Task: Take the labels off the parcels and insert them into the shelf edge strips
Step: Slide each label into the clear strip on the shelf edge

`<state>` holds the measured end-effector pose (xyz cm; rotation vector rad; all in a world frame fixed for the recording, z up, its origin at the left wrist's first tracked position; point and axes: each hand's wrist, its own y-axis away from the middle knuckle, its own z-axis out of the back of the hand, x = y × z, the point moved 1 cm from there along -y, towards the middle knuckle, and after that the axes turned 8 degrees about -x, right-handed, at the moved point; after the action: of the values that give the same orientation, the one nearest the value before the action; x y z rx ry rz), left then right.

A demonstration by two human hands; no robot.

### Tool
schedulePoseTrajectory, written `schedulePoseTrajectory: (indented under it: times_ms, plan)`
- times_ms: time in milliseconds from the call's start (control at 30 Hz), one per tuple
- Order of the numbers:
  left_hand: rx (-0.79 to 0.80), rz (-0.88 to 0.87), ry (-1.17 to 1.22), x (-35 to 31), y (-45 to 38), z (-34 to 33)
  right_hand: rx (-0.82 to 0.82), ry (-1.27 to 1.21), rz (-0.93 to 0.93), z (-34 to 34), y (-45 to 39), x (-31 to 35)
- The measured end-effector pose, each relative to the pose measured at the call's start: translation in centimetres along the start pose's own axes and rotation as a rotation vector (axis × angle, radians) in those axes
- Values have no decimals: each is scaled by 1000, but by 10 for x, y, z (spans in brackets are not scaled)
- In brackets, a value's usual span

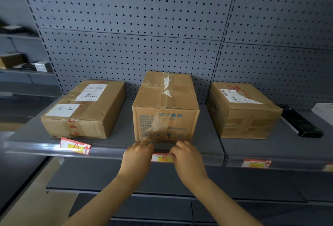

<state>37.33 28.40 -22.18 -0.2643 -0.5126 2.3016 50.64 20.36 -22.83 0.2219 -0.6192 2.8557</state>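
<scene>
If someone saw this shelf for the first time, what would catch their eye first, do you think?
Both hands, the left hand and the right hand, meet at label B on the shelf edge strip, below the middle parcel. Label A sits crooked at left; label C is at right.

place: stockroom or shop | evidence: grey pegboard-backed shelving (126,45); taped cardboard parcels (165,107); lettered shelf-edge labels (255,163)

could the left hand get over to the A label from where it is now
Probably yes. The left hand is at the B label on the same strip, and label A sits crooked further left with nothing in between.
</scene>
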Motion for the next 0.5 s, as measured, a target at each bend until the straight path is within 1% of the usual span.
schedulePoseTrajectory:
  times_ms: [100, 267, 500]
  plan:
    - [46, 53, 33, 1, 3, -3, 13, 21, -11, 5, 1, 2]
    - [99, 95, -13, 22, 7, -4, 11, 44, -27, 8, 0, 18]
    - [62, 144, -61, 77, 21, 11, 66, -32, 31, -7, -14, 67]
